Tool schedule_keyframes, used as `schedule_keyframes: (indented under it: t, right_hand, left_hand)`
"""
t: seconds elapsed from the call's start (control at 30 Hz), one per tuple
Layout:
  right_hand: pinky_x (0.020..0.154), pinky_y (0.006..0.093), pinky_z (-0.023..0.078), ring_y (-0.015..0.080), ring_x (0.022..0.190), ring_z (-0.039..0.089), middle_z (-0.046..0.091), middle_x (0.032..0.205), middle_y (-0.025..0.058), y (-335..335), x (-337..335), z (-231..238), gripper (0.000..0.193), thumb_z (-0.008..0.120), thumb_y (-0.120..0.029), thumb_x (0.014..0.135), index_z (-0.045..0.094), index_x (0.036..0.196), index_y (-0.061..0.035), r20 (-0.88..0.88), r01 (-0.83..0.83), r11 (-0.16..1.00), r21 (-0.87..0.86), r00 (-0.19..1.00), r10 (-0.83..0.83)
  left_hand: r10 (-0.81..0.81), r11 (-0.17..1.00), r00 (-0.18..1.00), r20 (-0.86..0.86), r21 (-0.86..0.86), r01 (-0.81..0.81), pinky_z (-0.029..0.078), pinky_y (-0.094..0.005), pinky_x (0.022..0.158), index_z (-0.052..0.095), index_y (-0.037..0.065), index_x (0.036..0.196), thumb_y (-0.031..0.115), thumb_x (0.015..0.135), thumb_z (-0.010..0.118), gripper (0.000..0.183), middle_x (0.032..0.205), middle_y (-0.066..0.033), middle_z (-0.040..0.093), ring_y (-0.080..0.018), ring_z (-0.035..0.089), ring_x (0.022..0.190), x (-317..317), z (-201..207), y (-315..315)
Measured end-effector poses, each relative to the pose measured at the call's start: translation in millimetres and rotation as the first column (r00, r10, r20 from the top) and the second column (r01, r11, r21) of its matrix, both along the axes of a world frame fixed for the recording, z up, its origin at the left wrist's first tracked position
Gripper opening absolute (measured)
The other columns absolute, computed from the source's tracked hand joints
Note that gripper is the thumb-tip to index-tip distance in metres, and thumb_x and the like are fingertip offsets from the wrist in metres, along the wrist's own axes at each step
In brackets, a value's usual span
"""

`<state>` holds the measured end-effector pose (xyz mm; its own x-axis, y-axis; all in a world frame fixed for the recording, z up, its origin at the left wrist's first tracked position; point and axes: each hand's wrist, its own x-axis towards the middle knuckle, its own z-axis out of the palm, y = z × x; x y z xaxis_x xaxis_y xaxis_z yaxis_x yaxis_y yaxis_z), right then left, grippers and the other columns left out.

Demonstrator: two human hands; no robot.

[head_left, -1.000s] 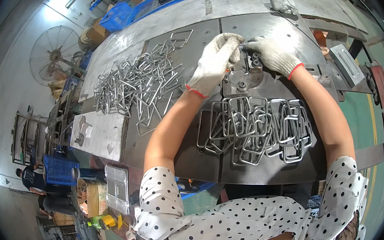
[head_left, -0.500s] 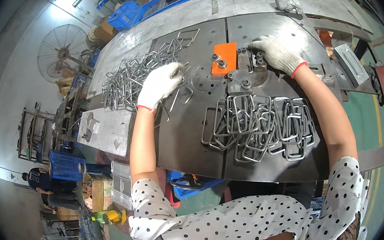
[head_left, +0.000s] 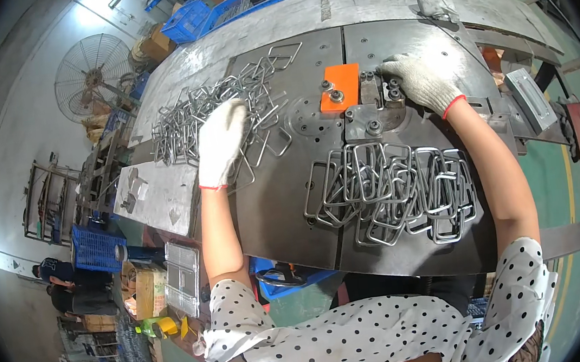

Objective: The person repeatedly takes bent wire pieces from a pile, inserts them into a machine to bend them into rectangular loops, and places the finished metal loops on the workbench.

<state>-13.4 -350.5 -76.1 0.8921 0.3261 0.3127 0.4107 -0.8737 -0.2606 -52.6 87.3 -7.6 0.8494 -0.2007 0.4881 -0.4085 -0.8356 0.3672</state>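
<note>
My left hand (head_left: 221, 140), in a white knit glove with a red cuff, is over a tangled heap of bent metal wire frames (head_left: 188, 121) at the left. Its fingers are pressed together; whether a piece is between them is hidden. My right hand (head_left: 421, 81), gloved alike, lies against the right side of a bolted steel bending fixture (head_left: 363, 120). Its fingers are curled in at the fixture's bolts, and what they grip cannot be made out. An orange plate (head_left: 341, 85) is bolted on the fixture's left part. Nearer me lies a second pile of bent wire frames (head_left: 393, 188).
The steel table (head_left: 287, 217) has a seam and bolt holes. Blue crates (head_left: 244, 9) stand past its far edge. A grey box (head_left: 530, 99) sits at the right. A large fan (head_left: 93, 78) and two people (head_left: 74, 281) are at the left, away from the table.
My left hand has drawn left from beside the fixture to over the wire heap. My right hand stays at the fixture.
</note>
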Motion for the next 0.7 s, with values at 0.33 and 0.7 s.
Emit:
schedule_keyframes:
  t: [0.33,0.7]
  right_hand:
    - [0.099,0.0503,0.053,0.0404,0.113,0.067,0.072,0.118,0.018,4.9,-6.7,9.3,0.037,0.056,-0.011,0.096,0.074,0.128,-0.0147,-0.022,0.011,0.999,0.046,1.0,-0.01]
    - [0.105,0.0476,0.051,0.0425,0.123,0.063,0.07,0.132,0.0208,23.3,-14.8,40.1,0.037,0.051,-0.023,0.108,0.064,0.14,-0.0087,-0.209,0.066,0.994,0.082,0.977,-0.048]
  left_hand:
    - [-0.2,0.541,0.963,-0.18,-0.84,-0.044,0.041,-0.0195,0.06,0.071,-0.001,0.124,0.016,0.102,0.07,0.027,0.089,0.003,0.064,-0.0039,0.052,0.069,-4.6,9.1,17.4]
    - [-0.228,0.707,0.932,-0.282,-0.706,-0.041,0.04,-0.0193,0.06,0.072,0.001,0.125,0.016,0.102,0.069,0.028,0.092,0.003,0.067,-0.0029,0.053,0.072,-24.2,4.9,-13.0]
